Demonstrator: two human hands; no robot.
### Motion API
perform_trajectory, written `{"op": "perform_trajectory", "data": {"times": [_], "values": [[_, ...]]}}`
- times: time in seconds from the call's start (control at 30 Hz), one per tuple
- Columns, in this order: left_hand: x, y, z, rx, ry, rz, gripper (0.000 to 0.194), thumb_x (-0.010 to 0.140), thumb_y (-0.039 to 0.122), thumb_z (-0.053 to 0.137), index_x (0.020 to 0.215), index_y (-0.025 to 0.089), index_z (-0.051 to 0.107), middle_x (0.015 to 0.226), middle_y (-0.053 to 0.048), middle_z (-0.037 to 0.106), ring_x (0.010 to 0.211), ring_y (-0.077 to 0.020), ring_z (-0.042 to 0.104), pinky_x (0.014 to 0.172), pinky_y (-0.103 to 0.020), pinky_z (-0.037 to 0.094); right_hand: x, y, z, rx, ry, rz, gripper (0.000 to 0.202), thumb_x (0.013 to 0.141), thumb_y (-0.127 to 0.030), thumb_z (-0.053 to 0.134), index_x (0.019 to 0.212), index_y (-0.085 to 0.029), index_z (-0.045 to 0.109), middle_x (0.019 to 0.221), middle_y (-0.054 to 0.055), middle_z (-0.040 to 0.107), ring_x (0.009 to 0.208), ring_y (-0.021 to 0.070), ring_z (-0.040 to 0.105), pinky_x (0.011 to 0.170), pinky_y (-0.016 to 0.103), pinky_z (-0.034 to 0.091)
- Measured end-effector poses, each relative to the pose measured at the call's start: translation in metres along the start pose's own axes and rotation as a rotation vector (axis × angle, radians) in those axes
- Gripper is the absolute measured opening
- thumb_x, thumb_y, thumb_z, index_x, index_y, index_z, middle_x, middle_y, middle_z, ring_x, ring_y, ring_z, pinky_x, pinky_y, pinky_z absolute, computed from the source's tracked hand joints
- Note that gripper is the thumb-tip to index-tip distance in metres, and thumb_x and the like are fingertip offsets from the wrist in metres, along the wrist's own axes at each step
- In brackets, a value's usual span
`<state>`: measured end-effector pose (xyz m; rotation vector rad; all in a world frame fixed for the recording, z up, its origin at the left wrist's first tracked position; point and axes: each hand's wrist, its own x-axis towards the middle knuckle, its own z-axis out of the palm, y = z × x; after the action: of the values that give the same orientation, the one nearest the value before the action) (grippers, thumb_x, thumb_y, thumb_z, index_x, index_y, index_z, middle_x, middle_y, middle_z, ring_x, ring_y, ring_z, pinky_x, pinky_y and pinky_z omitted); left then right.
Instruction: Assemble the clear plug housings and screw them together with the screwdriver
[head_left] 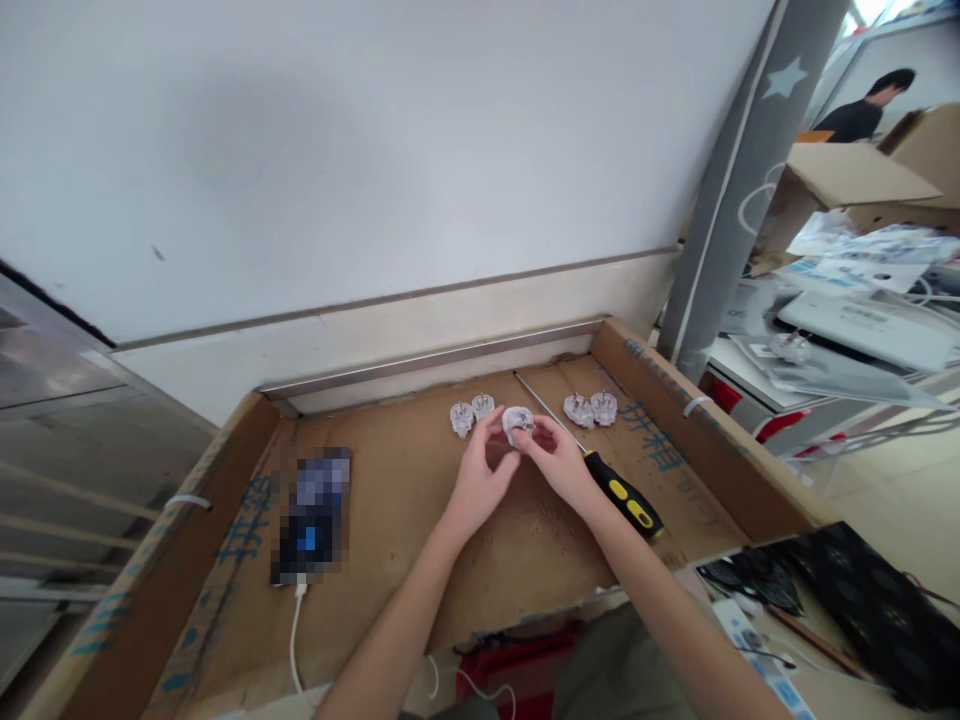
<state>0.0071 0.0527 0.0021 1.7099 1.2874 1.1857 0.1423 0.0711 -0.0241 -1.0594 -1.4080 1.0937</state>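
A clear-and-white power plug [516, 418] with metal prongs is held up between my two hands over the cardboard. My right hand [559, 462] grips it from the right, thumb across its face. From the left, my left hand [480, 480] curls around with its forefinger at the plug's side; its other fingertips are partly hidden. Two similar plugs [472, 412] lie prongs-up just beyond my left hand. Another pair of plugs [591, 408] rests to the right. Beside my right forearm lies a screwdriver [624, 495] with a black and yellow handle, its shaft pointing away from me.
A cardboard tray [390, 560] with raised sides forms the work surface, against a pale wall panel [375, 150]. At left lies a phone [311, 515] with a white cable [294, 640]. A grey post [739, 190], cluttered table and seated person [855, 118] are at right.
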Motion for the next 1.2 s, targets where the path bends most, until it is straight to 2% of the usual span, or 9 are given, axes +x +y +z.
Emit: {"op": "perform_trajectory", "data": {"times": [0.07,0.17,0.3,0.4,0.53,0.67,0.83,1.03,1.2], "values": [[0.002,0.002,-0.002,-0.091,0.011,-0.049,0.034,0.089,0.029,0.041,0.121,0.020,0.049,0.108,-0.006,0.064,0.099,-0.0177,0.060,0.090,-0.034,0.046,-0.001,-0.001,0.000,0.017,-0.054,0.008,0.036,0.087,-0.038,0.055,0.112,-0.012,0.054,0.099,0.006,0.059,0.086,0.0114,0.058,0.081,0.032,0.051],[0.004,0.003,-0.006,-0.036,0.031,-0.078,0.029,0.091,0.040,0.042,0.105,0.020,0.057,0.102,-0.005,0.065,0.092,-0.0176,0.061,0.086,-0.032,0.046,-0.003,-0.003,0.001,0.044,-0.122,0.011,0.036,0.086,-0.036,0.056,0.113,-0.013,0.054,0.101,0.007,0.059,0.089,0.0122,0.058,0.083,0.033,0.051],[0.003,0.003,-0.010,0.085,0.061,-0.086,0.034,0.092,0.046,0.039,0.105,0.021,0.058,0.100,-0.004,0.066,0.090,-0.0183,0.061,0.083,-0.031,0.045,-0.003,-0.004,0.001,0.085,-0.145,0.021,0.035,0.087,-0.035,0.054,0.115,-0.013,0.053,0.104,0.007,0.058,0.090,0.0120,0.057,0.082,0.032,0.051],[0.000,0.004,-0.011,0.166,0.066,-0.082,0.036,0.093,0.046,0.036,0.107,0.021,0.058,0.101,-0.004,0.066,0.089,-0.0185,0.061,0.082,-0.031,0.044,-0.003,-0.005,0.001,0.106,-0.158,0.033,0.032,0.088,-0.035,0.054,0.110,-0.012,0.054,0.095,0.005,0.058,0.083,0.0102,0.056,0.077,0.029,0.052],[0.000,0.005,-0.009,0.124,0.058,-0.069,0.036,0.093,0.047,0.036,0.103,0.020,0.057,0.094,-0.004,0.066,0.082,-0.0171,0.060,0.076,-0.029,0.045,-0.003,-0.006,0.001,0.147,-0.192,0.053,0.035,0.088,-0.035,0.053,0.115,-0.012,0.052,0.096,0.006,0.057,0.080,0.0093,0.056,0.070,0.025,0.052],[0.004,0.000,-0.010,0.182,0.096,-0.003,0.035,0.092,0.047,0.037,0.102,0.020,0.058,0.097,-0.006,0.064,0.088,-0.0191,0.058,0.081,-0.032,0.044,0.000,-0.005,0.001,0.160,-0.176,0.064,0.037,0.089,-0.035,0.053,0.119,-0.013,0.051,0.108,0.008,0.056,0.090,0.0121,0.057,0.080,0.030,0.052],[0.003,-0.002,-0.011,0.286,0.035,0.081,0.034,0.094,0.044,0.035,0.102,0.021,0.058,0.100,-0.007,0.063,0.093,-0.0206,0.056,0.085,-0.035,0.043,0.003,-0.003,-0.003,0.137,-0.145,0.072,0.035,0.091,-0.041,0.048,0.105,-0.010,0.055,0.093,0.005,0.058,0.079,0.0092,0.057,0.072,0.026,0.051],[0.000,0.005,-0.007,0.073,0.015,-0.030,0.032,0.092,0.046,0.039,0.097,0.019,0.055,0.092,-0.004,0.064,0.080,-0.0160,0.059,0.076,-0.029,0.046,-0.003,-0.009,-0.001,0.075,-0.093,0.031,0.033,0.090,-0.042,0.048,0.099,-0.010,0.055,0.084,0.003,0.056,0.071,0.0070,0.053,0.066,0.023,0.049],[0.001,0.003,-0.007,0.117,0.020,-0.029,0.031,0.091,0.046,0.040,0.098,0.019,0.055,0.094,-0.005,0.064,0.081,-0.0168,0.059,0.077,-0.030,0.045,-0.004,-0.014,-0.001,0.005,-0.058,-0.008,0.034,0.090,-0.042,0.049,0.102,-0.011,0.055,0.089,0.004,0.057,0.076,0.0082,0.054,0.070,0.025,0.050]]}}
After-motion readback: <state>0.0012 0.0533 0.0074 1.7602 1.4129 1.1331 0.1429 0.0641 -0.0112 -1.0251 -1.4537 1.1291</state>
